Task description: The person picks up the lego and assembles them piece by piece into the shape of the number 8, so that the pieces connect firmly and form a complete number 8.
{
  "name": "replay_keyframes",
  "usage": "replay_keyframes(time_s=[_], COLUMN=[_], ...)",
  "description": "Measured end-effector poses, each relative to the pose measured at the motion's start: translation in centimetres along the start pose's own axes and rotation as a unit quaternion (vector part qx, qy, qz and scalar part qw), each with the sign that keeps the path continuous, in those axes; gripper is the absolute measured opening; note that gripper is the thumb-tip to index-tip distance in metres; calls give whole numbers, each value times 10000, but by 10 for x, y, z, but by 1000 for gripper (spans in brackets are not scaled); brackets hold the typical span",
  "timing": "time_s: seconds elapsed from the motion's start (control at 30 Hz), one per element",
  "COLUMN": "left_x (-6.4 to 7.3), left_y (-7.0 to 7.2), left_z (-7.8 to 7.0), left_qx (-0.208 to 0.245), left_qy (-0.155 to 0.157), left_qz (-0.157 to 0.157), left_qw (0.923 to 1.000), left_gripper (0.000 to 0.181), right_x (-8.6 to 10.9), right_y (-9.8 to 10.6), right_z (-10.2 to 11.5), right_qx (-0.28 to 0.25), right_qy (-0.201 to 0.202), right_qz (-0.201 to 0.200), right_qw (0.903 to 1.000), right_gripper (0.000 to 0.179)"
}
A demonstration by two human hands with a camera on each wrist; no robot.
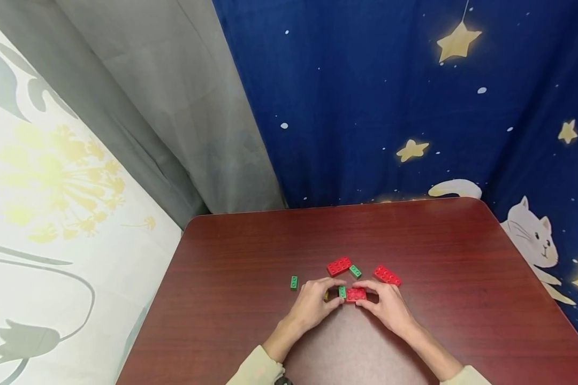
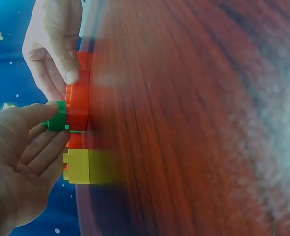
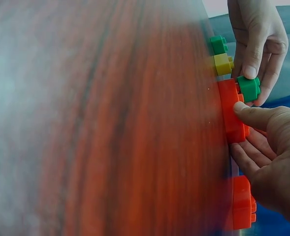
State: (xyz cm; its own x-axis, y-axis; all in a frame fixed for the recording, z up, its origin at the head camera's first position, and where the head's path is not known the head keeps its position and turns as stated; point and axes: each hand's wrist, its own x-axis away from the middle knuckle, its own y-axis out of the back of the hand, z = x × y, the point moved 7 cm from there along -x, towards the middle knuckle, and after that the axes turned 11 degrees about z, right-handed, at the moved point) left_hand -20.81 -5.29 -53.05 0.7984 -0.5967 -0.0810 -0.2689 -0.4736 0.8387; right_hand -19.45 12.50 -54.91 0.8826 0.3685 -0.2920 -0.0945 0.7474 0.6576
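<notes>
My left hand [image 1: 313,302] pinches a small green toy brick [image 3: 248,89] between thumb and fingers. The green brick sits over the left end of a red toy brick [image 3: 229,110], slightly tilted, with its studs facing up. My right hand [image 1: 387,305] grips that red brick by its long sides, thumb at the near side and fingers at the far side. The red brick lies low at the tabletop, its right-hand studs showing in the head view. A yellow brick [image 2: 78,166] stands by my left hand, mostly hidden behind the fingers in the head view.
Behind my hands lie a red brick [image 1: 339,266] and a small green brick [image 1: 355,271] close beside it. Another red brick [image 1: 387,275] rests beyond my right hand, and a green brick [image 1: 294,282] left of my left hand. The brown table [image 1: 231,321] meets curtains at the back.
</notes>
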Motion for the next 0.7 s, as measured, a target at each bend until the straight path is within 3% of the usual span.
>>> replay_keyframes(time_s=[0.7], left_x=[-3], left_y=[-4], left_z=[10], left_qx=[424], left_qy=[-203], left_qz=[41], left_qw=[9989], left_gripper=[34], right_x=[0], right_y=[0], right_z=[-7], right_qx=[76], right_qy=[-14], right_qz=[52], right_qw=[10000], right_gripper=[40])
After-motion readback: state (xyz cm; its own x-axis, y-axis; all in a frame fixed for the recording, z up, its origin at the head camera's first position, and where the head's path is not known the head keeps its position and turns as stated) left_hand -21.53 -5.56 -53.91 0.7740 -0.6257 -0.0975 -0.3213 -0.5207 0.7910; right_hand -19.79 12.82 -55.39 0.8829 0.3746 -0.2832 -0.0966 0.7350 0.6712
